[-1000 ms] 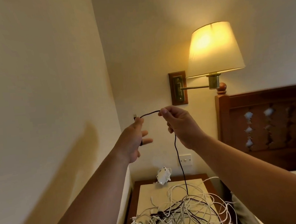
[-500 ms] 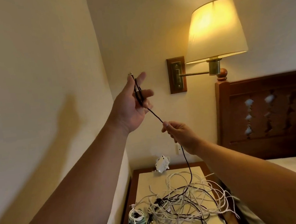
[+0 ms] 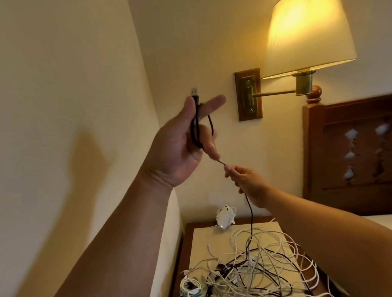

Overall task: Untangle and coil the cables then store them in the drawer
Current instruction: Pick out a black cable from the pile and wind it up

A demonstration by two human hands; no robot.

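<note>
Fingers (image 3: 213,103) of my left hand (image 3: 178,150) are half spread, the forefinger straight out to the right. My thumb clamps the black USB cable (image 3: 198,136) against them, and its silver plug (image 3: 194,92) pokes up above the thumb tip. Loops of the cable lie down across my palm and round the lower fingers. From there a short taut stretch runs down and right to my right hand (image 3: 249,186), where thumb and forefinger pinch it. Below that hand the cable hangs straight into the tangle of white and black cables (image 3: 261,269) on the cream top of the nightstand (image 3: 206,240). Just left of the tangle, at the near edge, lies a coiled pale green and white bundle (image 3: 188,292), and a white adapter (image 3: 224,218) sits at the back. A second ago my hands were level, the right just beside the left, with a small arc of cable between them. Now the left is raised above the right and carries loops, and the stretch between the hands looks shorter than half a second ago.
</note>
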